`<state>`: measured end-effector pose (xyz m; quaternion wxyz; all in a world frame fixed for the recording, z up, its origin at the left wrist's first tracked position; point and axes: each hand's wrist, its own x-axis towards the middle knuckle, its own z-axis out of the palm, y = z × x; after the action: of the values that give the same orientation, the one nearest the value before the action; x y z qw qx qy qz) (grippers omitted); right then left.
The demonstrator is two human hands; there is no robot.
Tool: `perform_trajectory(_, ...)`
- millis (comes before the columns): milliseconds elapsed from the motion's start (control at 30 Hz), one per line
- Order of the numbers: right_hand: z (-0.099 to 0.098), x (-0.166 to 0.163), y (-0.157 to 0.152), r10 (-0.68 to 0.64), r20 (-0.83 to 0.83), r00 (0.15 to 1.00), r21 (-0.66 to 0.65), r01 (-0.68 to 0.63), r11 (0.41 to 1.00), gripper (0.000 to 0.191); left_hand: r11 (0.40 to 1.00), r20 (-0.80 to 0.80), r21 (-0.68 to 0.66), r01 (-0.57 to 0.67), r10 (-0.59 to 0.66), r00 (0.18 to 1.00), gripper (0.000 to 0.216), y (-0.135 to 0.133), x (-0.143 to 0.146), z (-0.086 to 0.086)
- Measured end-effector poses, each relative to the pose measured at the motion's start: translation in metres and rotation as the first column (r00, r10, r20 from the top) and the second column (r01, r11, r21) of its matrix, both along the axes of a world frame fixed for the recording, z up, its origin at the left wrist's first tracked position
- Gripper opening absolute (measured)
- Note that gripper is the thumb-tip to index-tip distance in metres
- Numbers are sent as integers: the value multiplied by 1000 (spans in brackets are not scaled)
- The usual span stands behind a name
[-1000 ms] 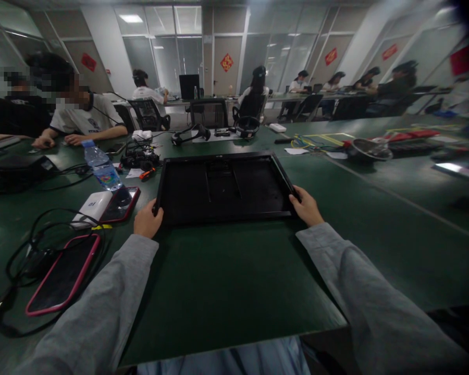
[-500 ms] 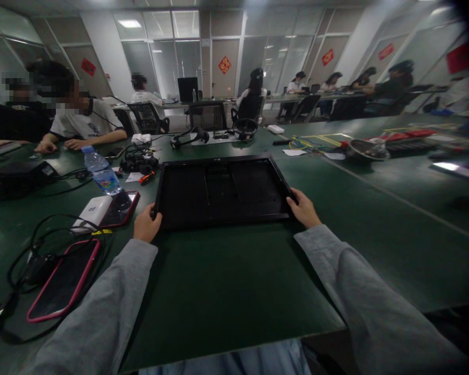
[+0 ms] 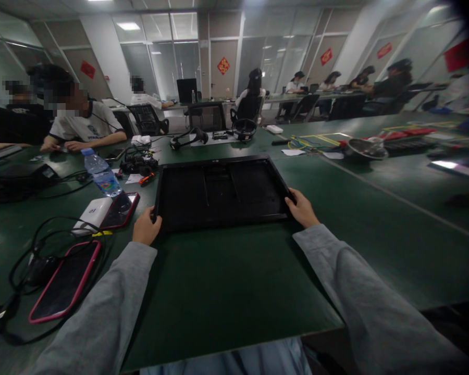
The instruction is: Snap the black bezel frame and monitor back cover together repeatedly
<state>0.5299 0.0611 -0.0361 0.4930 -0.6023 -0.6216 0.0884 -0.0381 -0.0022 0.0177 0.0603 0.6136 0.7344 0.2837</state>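
A flat black rectangular frame (image 3: 221, 191) with inner ribs lies on the green table (image 3: 234, 281) in front of me. My left hand (image 3: 145, 227) is closed round its near left corner. My right hand (image 3: 301, 209) is closed round its near right corner. Both my arms are in grey sleeves and stretch forward over the table.
Left of the frame lie a red-cased phone (image 3: 119, 203), a white box (image 3: 93, 212), a water bottle (image 3: 99, 172), a pink-cased phone (image 3: 65, 281) and black cables (image 3: 31, 260). Headsets (image 3: 189, 137) lie beyond. A metal bowl (image 3: 366, 149) sits at right. People sit at the far side and left.
Almost nothing has changed. My hands keep their hold on the frame's near corners; the view has shifted very slightly.
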Motion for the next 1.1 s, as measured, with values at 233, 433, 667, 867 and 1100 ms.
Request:
perform_trajectory(233, -3, 3, 3, -31, -10, 999, 6, 31, 999, 53, 999, 29, -33, 3, -2, 1000, 50, 4, 0, -4)
perform_trajectory(433, -2, 3, 1, -33, -19, 999, 20, 34, 999, 54, 998, 40, -52, 19, -17, 999, 50, 4, 2, -1)
perform_trajectory(667, 0, 6, 1, -31, -12, 999, -19, 31, 999, 58, 999, 33, -39, 33, -32, 999, 53, 6, 0, -4)
perform_trajectory(867, 6, 1, -3, -20, -32, 999, -7, 20, 1000, 59, 997, 58, -57, 42, -39, 998, 61, 6, -1, -3)
perform_trajectory(1100, 8, -1, -2, -21, -32, 999, 42, 22, 999, 55, 997, 36, -52, 51, -50, 998, 56, 6, 0, -2)
